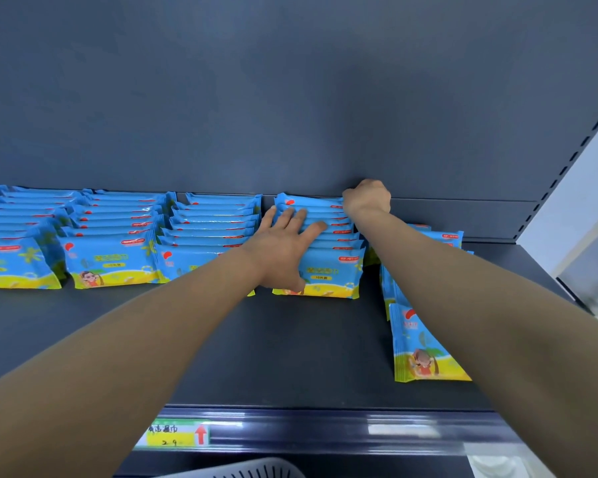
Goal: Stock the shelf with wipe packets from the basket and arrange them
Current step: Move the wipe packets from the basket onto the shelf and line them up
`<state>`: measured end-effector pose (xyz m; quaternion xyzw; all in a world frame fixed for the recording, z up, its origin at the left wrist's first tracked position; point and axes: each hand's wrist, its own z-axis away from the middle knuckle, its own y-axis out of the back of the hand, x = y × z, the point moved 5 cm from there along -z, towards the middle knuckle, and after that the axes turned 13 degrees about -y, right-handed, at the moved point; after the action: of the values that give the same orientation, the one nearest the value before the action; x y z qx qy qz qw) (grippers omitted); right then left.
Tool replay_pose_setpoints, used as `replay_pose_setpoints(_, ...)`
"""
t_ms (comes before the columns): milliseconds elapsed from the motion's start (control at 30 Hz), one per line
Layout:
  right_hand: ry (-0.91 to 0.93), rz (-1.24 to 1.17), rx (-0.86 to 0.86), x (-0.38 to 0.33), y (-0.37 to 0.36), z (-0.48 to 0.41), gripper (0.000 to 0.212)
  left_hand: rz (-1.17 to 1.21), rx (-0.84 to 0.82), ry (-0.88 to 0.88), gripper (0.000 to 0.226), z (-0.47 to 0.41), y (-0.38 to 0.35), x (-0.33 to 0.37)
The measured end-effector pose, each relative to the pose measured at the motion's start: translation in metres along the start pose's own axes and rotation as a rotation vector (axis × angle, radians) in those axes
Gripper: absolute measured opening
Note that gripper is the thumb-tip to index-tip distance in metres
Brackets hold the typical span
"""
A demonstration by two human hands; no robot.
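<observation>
Head view: both bare arms reach straight out over the dark grey metal shelf point(256, 339), back panel matching. On the row of blue-and-yellow plastic wipe packets point(328, 267), left hand point(283, 246) lies splayed, fingers straight. At the row's rear, right hand point(366, 196) is curled; grasp unclear. White slotted plastic basket point(256, 469) sits below.

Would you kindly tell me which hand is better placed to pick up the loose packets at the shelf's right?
Probably the right hand: the loose packets lie beside its forearm, while the left hand rests spread on the row.
</observation>
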<state>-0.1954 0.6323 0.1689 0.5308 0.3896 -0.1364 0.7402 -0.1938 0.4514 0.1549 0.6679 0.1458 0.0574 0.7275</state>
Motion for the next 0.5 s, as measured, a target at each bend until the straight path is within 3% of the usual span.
replay_pose_setpoints(100,-0.040,-0.055,-0.011,0.001,0.002,-0.002,0.026,-0.003,-0.001,0.000,0.100,0.000,0.000,0.000)
replay_pose_setpoints(500,-0.221,-0.306,-0.096,0.012,0.001,0.001,0.015,0.002,-0.031,0.015,0.099,-0.001,0.000,0.000)
